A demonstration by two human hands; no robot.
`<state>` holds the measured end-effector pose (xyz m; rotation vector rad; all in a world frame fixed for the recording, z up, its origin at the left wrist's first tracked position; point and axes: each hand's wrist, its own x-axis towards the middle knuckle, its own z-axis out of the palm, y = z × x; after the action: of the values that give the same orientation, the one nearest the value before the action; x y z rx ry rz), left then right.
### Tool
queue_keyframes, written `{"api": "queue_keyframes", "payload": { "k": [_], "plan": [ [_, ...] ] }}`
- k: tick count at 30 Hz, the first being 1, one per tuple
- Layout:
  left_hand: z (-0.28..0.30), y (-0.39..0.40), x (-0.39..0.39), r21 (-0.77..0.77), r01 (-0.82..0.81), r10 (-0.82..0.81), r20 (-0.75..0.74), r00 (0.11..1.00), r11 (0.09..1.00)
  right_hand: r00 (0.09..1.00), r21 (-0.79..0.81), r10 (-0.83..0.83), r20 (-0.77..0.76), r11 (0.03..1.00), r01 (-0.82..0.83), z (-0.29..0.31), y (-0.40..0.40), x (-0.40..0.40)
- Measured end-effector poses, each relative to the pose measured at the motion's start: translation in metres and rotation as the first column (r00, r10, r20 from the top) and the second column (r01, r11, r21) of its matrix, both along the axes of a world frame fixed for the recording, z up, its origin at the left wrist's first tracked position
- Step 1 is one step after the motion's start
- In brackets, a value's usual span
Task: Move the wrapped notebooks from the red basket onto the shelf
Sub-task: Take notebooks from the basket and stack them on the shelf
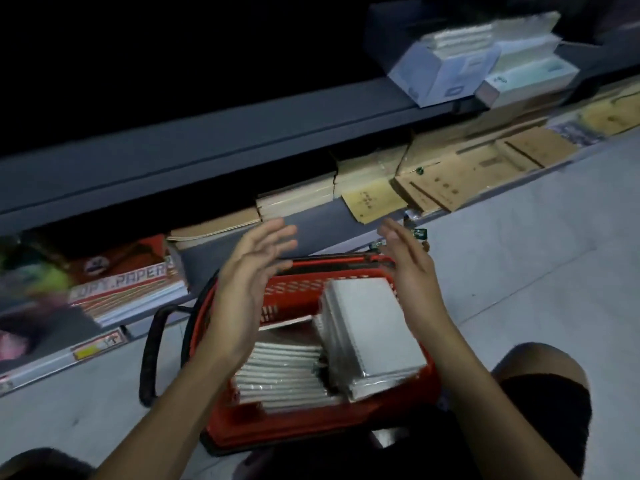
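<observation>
Silver plastic-wrapped spiral notebooks lie in the red plastic basket below our fingers; left hand and right hand hover, palms facing, fingers spread, holding nothing.

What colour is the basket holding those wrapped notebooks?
The basket is red with black handles, clearest in the head view.

Both forearms are stretched forward and upward, close to parallel, with bare wrists. The left hand is held with straight, slightly spread fingers and the palm turned to the right. The right hand is held opposite with its palm turned to the left; nothing is gripped.
</observation>
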<state>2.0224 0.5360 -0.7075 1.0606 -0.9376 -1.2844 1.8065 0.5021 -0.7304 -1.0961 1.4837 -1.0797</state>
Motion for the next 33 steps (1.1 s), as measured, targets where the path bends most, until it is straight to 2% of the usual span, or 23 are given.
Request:
{"api": "queue_keyframes", "payload": {
  "k": [2,6,9,15,22,25,29,33],
  "plan": [
    [-0.023,-0.003,-0.008,-0.008,0.038,-0.037,0.035,0.999,0.999,0.999,0.048,-0.031,-0.016,0.998,0.032,-0.024,0.0,-0.002],
    [-0.059,-0.011,-0.021,-0.053,0.053,-0.05,0.05,0.997,0.997,0.995,0.033,-0.039,-0.097,0.999,0.042,-0.061,0.014,-0.011],
    [-0.072,-0.007,-0.03,0.062,0.023,-0.023,0.007,1.0,0.998,0.989,0.183,-0.05,-0.136,0.98,0.075,-0.061,0.021,-0.019],
    [-0.095,-0.001,-0.046,0.149,0.047,-0.057,0.069,0.996,0.988,0.968,0.368,0.113,-0.223,0.929,-0.024,-0.076,0.02,-0.032],
    [-0.107,0.007,-0.057,0.199,0.052,-0.083,0.15,0.985,0.979,0.906,0.546,0.218,-0.364,0.838,0.018,-0.104,0.02,-0.05],
    [-0.115,0.01,-0.064,0.254,0.056,-0.114,0.218,0.969,0.966,0.876,0.552,0.244,-0.416,0.833,0.03,-0.111,0.018,-0.059],
    [-0.129,0.017,-0.083,0.411,0.021,-0.167,0.323,0.932,0.911,0.905,0.53,0.177,-0.388,0.845,0.062,-0.12,0.02,-0.067],
    [-0.152,0.035,-0.103,0.535,0.058,-0.259,0.309,0.915,0.843,0.911,0.521,0.168,-0.376,0.852,0.057,-0.118,0.027,-0.061]
  ]
}}
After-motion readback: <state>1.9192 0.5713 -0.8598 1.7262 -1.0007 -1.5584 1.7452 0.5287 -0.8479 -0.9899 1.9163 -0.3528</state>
